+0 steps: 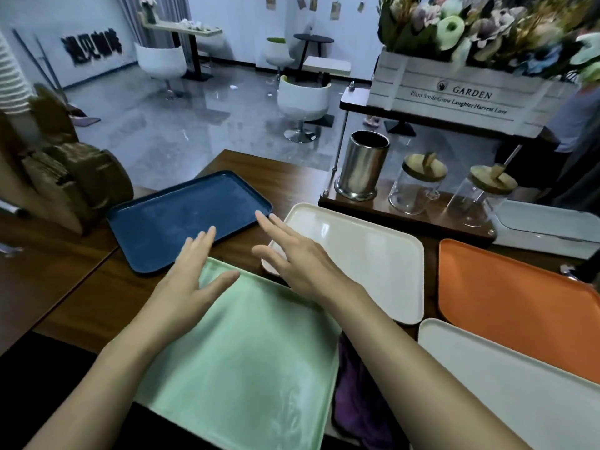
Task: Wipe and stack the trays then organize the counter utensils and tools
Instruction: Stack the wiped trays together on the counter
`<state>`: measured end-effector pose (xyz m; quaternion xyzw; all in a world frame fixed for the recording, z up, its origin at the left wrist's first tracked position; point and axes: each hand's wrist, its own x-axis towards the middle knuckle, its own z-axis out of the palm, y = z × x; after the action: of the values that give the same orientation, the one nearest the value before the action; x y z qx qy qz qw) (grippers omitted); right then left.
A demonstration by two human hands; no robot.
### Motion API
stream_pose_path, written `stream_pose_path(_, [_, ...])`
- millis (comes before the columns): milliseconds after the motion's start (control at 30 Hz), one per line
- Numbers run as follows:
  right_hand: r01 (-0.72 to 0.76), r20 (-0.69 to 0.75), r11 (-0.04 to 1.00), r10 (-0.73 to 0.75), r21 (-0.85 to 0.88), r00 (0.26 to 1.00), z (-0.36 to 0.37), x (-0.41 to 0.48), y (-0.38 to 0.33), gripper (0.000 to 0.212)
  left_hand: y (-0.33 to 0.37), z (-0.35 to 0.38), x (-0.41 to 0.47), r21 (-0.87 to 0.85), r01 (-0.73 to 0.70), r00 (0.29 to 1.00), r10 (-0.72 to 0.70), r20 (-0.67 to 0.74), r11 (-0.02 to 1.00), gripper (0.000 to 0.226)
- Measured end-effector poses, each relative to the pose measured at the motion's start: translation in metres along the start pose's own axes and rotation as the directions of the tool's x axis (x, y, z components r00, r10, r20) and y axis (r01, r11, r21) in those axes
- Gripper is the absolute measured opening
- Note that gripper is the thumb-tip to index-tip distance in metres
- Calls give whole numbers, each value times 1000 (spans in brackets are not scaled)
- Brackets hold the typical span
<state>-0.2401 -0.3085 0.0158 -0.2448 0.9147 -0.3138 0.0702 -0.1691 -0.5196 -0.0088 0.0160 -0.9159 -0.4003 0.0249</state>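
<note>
Hands first: our left hand [194,271] is spread wide, fingers straight, holding nothing. It is over the far corner of the green tray [246,358], fingertips reaching the near edge of the blue tray [181,219]. Our right hand [292,258] is just as open and empty above the left corner of the cream tray [363,254], fingertips at the blue tray's right corner; whether they touch it we cannot tell. The blue tray lies angled just ahead of both hands. A purple cloth [357,401] is bunched between the green tray and the white tray [506,384], under our right forearm.

Everything sits on a dark wooden counter [81,303]; beyond it we see a glossy grey floor [194,125] and white chairs [303,99].

We count five trays, the orange tray [519,303] included. On the raised shelf [406,219] stand one steel cup [363,164] and two glass jars [418,186].
</note>
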Motion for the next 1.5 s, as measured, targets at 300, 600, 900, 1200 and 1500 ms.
stream_pose_path(300, [109, 58, 993, -107, -42, 993, 31, 93, -21, 59, -45, -34, 39, 57, 85, 995, -81, -56, 995, 96])
stream_pose_path(600, [52, 90, 978, -35, -200, 995, 54, 168, 4, 66, -84, -47, 76, 293, 240, 971, -224, -88, 925, 89])
stream_pose_path(900, [-33, 161, 931, 98, -364, 982, 54, 209, 41, 83, -114, -38, 87, 333, 263, 964, -262, -50, 905, 96])
stream_pose_path(1200, [-108, 89, 928, 149, -357, 985, 48, 209, 54, 96, -121, -44, 70, 324, 403, 915, -376, -144, 856, 135])
stream_pose_path(1500, [-146, -15, 957, 147, -253, 989, 32, 197, 40, 75, -109, -45, 73, 232, 432, 900, -401, -170, 872, 127])
